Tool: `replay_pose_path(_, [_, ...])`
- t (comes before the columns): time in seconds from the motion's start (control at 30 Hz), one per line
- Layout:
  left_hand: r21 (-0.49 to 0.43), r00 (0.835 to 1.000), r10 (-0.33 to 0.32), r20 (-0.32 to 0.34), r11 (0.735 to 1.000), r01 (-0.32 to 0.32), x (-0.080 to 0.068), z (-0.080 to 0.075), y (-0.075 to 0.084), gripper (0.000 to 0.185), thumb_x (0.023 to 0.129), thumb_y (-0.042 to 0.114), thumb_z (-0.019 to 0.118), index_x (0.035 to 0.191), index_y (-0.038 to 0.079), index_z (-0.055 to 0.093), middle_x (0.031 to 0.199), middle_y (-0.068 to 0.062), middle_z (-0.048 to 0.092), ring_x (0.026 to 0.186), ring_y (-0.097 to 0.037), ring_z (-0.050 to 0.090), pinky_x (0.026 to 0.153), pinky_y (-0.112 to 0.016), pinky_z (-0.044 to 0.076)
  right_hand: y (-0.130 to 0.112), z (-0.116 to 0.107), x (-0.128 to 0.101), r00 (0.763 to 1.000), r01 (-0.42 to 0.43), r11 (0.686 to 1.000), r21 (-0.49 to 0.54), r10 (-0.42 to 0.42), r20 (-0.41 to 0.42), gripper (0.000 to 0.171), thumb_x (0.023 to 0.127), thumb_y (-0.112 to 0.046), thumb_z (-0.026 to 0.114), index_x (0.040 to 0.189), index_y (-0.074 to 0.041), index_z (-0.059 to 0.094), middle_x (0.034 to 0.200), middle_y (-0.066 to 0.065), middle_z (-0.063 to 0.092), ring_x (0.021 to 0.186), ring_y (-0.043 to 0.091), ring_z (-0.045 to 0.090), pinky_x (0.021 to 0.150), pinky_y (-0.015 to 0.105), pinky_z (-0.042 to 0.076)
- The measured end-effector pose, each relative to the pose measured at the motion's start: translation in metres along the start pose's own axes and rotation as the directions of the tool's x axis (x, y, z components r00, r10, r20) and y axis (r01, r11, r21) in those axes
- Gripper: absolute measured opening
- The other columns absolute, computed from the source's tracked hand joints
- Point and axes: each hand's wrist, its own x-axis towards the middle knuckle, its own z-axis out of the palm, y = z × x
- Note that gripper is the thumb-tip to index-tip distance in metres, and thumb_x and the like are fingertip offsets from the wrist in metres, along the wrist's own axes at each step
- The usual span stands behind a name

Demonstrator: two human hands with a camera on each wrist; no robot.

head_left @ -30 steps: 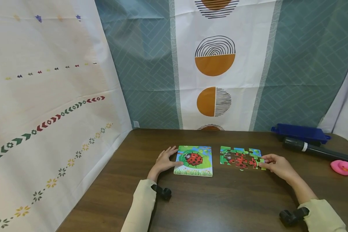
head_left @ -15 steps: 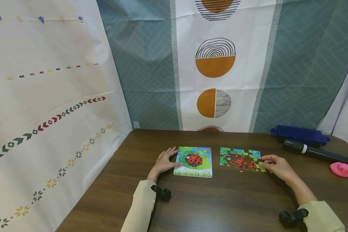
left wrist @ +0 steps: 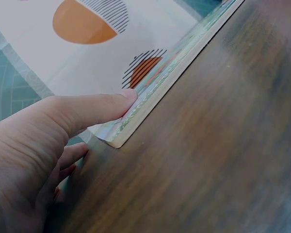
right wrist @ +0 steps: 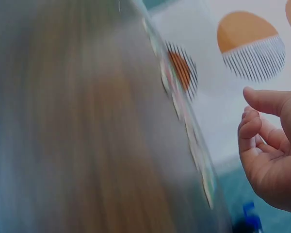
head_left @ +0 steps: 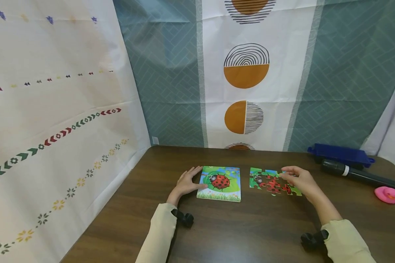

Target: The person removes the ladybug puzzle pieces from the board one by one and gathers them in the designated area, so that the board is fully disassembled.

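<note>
Puzzle pieces lie mid-table under my loosely curled, empty right hand; my flat left hand steadies the puzzle board.

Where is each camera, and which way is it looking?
Head: worn on the head, looks forward and down at the table; both sleeves, left hand at the ladybug board, right hand over the loose puzzle.
Left wrist: low beside the left hand, looks along the board's edge; thumb touches it.
Right wrist: low, blurred, looks along the tabletop; curled fingers show.
Shared: head and left wrist both show the board.
</note>
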Motion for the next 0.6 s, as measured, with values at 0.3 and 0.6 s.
replay_pose_path(0.3, [-0.025,0.999,0.035,0.01,0.999,-0.035,0.001,0.003,-0.002,0.071,0.084,0.033,0.076,0.145,0.01,0.048,0.16,-0.014,0.029,0.151,-0.036,0.018,0.124,-0.058,0.009,-0.051,0.066,0.021,0.994,0.065,0.989,0.13,-0.076,0.081,0.05,0.098,-0.029,0.059,0.135,0.003,0.051,0.124,0.021,0.057,0.105,0.032,0.057,0.085,0.038,0.052])
replay_pose_path(0.6, [-0.013,1.0,0.02,0.015,1.0,-0.02,0.001,0.0,-0.001,0.07,0.085,0.033,0.075,0.145,0.011,0.048,0.161,-0.012,0.028,0.152,-0.036,0.017,0.124,-0.058,0.008,-0.082,0.139,0.032,0.974,0.082,0.978,0.191,-0.119,0.191,0.036,0.096,-0.017,0.061,0.124,0.004,0.06,0.112,0.018,0.065,0.098,0.023,0.062,0.082,0.036,0.055])
